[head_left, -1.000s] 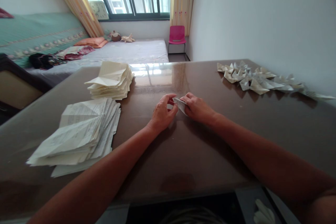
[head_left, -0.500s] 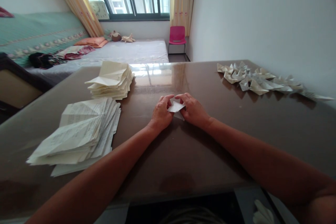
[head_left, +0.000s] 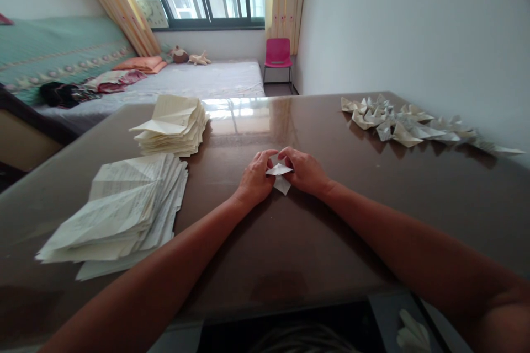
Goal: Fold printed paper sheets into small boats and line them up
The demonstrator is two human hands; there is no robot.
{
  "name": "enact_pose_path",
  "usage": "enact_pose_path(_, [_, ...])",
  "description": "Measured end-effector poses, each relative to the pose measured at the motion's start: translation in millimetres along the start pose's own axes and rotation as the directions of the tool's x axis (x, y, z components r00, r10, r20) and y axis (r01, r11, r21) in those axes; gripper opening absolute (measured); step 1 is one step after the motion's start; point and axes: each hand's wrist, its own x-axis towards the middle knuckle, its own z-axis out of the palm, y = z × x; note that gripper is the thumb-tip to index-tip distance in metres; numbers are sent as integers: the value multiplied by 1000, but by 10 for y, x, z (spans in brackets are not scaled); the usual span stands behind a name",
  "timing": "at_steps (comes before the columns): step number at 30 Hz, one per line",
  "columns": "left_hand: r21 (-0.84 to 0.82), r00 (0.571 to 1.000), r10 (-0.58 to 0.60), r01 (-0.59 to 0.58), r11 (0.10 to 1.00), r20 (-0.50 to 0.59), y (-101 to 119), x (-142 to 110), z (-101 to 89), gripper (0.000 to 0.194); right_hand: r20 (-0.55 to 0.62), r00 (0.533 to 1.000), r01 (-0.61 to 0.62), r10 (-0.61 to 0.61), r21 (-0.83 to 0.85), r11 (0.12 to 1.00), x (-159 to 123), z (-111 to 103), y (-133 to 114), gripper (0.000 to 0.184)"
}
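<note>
A small folded piece of white paper is held between my two hands, just above the middle of the brown table. My left hand pinches its left edge, with the fingers curled around it. On the other side my right hand grips the right edge in the same way. One pointed flap of the paper hangs down below the hands. The fingertips partly hide where they press on the paper.
Left of my arms lie a stack of printed creased sheets and, behind it, a stack of yellowish sheets. Several folded paper shapes sit in a cluster at the back right of the glossy table, near the wall.
Both hands stay on the folded paper. Its lower flap now points further down and shows more plainly. The whole view has shifted slightly.
</note>
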Motion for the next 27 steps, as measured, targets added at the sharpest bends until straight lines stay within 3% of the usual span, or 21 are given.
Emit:
enact_pose_path(5, [199,998,-19,6,980,60,43,-44,-61,35,44,999,33,-30,-60,998,-12,-16,59,15])
enact_pose_path(9, [271,980,99,-144,952,172,38,-96,-141,21,163,976,152,-148,-13,988,23,-112,178,13])
enact_pose_path(16, [195,939,250,-297,935,236,-59,-122,-206,23,397,879,208,-265,183,961,116,-348,349,30])
enact_pose_path(27, [218,844,384,-482,848,375,3,-160,-337,32,459,841,233,-288,172,957,111,-538,383,28])
